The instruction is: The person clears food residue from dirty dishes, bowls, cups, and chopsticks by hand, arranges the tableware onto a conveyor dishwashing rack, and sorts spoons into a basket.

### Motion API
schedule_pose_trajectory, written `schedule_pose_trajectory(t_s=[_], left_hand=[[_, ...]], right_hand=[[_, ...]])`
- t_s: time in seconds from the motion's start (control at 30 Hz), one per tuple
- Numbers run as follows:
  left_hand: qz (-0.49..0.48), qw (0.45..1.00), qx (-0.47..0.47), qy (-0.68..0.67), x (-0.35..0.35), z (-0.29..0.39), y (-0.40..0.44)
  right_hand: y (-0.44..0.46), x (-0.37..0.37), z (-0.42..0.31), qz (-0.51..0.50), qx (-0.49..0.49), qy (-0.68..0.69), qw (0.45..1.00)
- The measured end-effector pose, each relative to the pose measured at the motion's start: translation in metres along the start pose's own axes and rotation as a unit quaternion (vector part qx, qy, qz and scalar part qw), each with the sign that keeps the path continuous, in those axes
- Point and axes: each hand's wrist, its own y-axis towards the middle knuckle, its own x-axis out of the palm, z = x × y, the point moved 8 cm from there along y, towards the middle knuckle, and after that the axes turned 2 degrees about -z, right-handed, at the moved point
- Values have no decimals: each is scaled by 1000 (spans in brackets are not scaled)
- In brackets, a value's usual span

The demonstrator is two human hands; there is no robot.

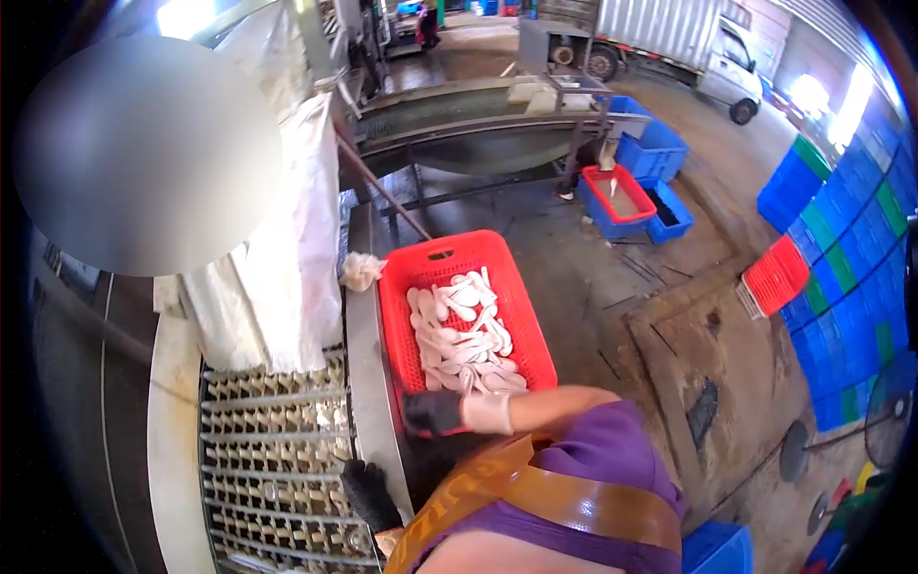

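Note:
My right hand (435,413), in a black glove with a pale cuff, is at the near left corner of a red plastic basket (524,330). It appears closed over the rim, though its fingertips are hidden. Inside the basket lie many pale, elongated, spoon-shaped pieces (464,344) in a loose heap; their exact kind is unclear. Lower down, my left hand (371,493), also black-gloved, rests by the machine's metal edge with its fingers apart and nothing visible in them. Beside it is a slatted conveyor (273,459) with rows of small pale blocks.
White plastic sheeting (273,239) hangs over the conveyor. A crumpled pale lump (361,272) sits on the metal ledge (368,335). Beyond are blue tubs (650,148) and another red basket (620,180). Stacked blue crates (851,277) line the right; a truck (669,48) stands behind.

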Motion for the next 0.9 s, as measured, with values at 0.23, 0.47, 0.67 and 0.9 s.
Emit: schedule_pose_trajectory(t_s=[0.23,0.47,0.67,0.9], left_hand=[[42,882,-288,-370,15,0,8],[84,876,-277,-386,5,-25,9],[118,942,-139,-281,-19,4,15],[330,941,-61,34,-68,-3,-43]], right_hand=[[-149,-483,118,449,268,-299,799],[-49,-450,35,484,-3,-450,751],[156,-44,118,70,-17,49,996],[149,130,-90,-215,-198,234,927]])
